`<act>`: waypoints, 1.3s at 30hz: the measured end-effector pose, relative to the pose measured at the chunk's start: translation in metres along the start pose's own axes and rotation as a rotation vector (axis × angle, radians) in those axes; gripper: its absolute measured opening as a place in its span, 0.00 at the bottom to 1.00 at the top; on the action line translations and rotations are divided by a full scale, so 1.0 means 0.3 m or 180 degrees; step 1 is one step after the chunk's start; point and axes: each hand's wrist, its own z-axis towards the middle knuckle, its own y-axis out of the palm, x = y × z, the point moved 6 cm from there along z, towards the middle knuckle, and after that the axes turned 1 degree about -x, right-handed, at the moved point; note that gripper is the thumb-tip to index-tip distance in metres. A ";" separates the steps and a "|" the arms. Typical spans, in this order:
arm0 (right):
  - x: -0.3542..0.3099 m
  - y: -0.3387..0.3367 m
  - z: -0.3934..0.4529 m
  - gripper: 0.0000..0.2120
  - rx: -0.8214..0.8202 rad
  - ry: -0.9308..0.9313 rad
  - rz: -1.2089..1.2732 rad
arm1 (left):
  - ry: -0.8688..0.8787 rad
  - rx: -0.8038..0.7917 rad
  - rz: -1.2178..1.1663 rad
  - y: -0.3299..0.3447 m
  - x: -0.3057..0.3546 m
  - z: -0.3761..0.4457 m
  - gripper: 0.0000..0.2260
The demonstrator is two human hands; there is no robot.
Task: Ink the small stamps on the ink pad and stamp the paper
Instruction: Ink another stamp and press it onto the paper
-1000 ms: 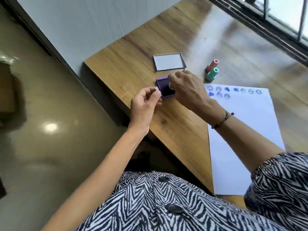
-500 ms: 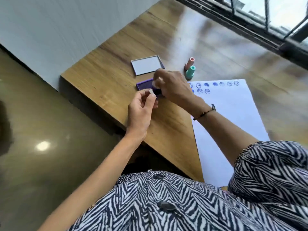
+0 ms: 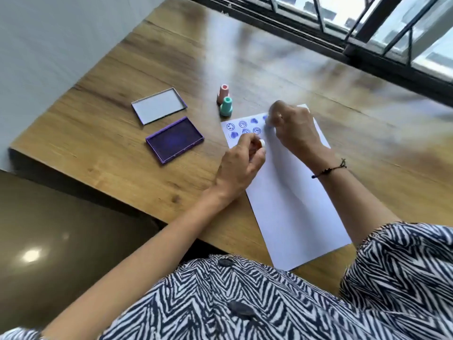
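A white paper (image 3: 291,204) lies on the wooden table (image 3: 110,148), with several purple stamp marks along its far edge. My right hand (image 3: 291,128) is over that far edge, blurred, its fingers pinched on a small stamp that is mostly hidden. My left hand (image 3: 241,160) rests at the paper's left edge and pinches a small white cap (image 3: 262,143). The open purple ink pad (image 3: 174,139) sits to the left of the paper. A pink stamp (image 3: 223,93) and a green stamp (image 3: 226,106) stand upright beyond the paper.
The ink pad's lid (image 3: 159,105) lies open-side up behind the pad. The table's left edge drops off to a shiny floor (image 3: 49,229). A window frame (image 3: 343,42) runs along the far side.
My right hand has left the ink pad and moved right onto the paper's stamped area. My left hand followed to the paper's left edge. The pad now lies uncovered.
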 end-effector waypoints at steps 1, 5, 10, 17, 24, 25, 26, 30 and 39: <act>-0.001 0.006 0.001 0.08 0.0008 -0.0042 -0.0049 | 0.0026 0.0017 0.0027 -0.001 -0.001 0.000 0.11; -0.012 0.016 -0.007 0.07 -0.0003 -0.0269 -0.0193 | 0.0045 0.0032 0.0109 0.003 0.003 0.004 0.11; -0.035 0.038 -0.008 0.07 -0.0213 -0.0600 -0.0513 | -0.0026 0.0085 0.0065 -0.004 -0.001 0.014 0.11; -0.034 0.046 0.005 0.05 -0.0262 -0.0653 -0.0817 | 0.0060 0.0211 0.0126 -0.004 -0.005 0.011 0.10; -0.043 0.045 -0.009 0.05 -0.0279 -0.0543 -0.0819 | 0.0061 0.0176 0.0142 0.000 -0.005 0.010 0.10; -0.043 0.045 -0.007 0.05 -0.0319 -0.0484 -0.0753 | 0.0069 0.0167 0.0150 0.001 -0.005 0.009 0.10; -0.037 0.041 -0.005 0.05 -0.0367 -0.0337 -0.0609 | 0.0075 0.0161 0.0149 0.001 -0.005 0.007 0.10; 0.074 -0.043 -0.017 0.05 0.0093 0.0888 0.1301 | 0.0042 0.0154 0.0062 0.004 -0.008 0.004 0.09; 0.082 -0.091 -0.127 0.09 0.0300 0.1465 0.2578 | -0.0038 0.0073 -0.0165 0.003 -0.034 0.008 0.09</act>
